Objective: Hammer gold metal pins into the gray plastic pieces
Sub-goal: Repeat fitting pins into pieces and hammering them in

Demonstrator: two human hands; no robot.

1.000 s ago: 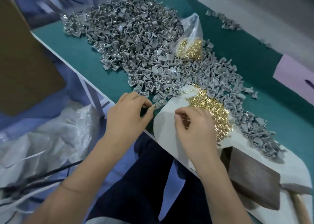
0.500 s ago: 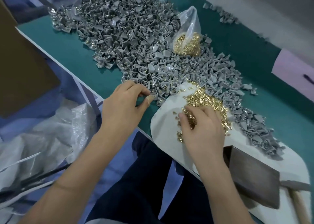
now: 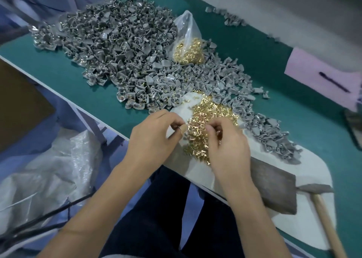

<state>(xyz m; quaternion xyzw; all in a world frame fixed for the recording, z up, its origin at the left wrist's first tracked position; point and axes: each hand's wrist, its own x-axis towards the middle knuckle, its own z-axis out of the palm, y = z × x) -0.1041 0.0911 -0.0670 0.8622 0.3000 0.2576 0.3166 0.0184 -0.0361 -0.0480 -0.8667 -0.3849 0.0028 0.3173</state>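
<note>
— Two hands over the near edge of the bench (image 3: 58,75), both busy?
— Yes. The left hand (image 3: 150,138) has its thumb and forefinger pinched together on something small and gray; it looks like one of the gray plastic pieces, though it is mostly hidden. The right hand (image 3: 228,146) has its fingers (image 3: 212,125) curled down into the loose gold pins (image 3: 207,116), and whether a pin is actually gripped I cannot tell.
— Where do the pins lie?
— Spread on a white pad (image 3: 313,171) at the near right of the green bench. A clear plastic bag (image 3: 188,42) holding more pins sits farther off, on top of the gray plastic pieces (image 3: 117,48).
— And those pieces?
— A big heap runs from the far left towards the right, curling round the far side of the pad.
— Tools?
— A dark block (image 3: 274,189) lies on the pad just right of the right wrist, and a hammer (image 3: 321,205) with a wooden handle lies beside it, at the near right.
— Anything else?
— A pink sheet (image 3: 313,71) at the far right, and crumpled clear plastic (image 3: 58,169) below the bench on the left.
</note>
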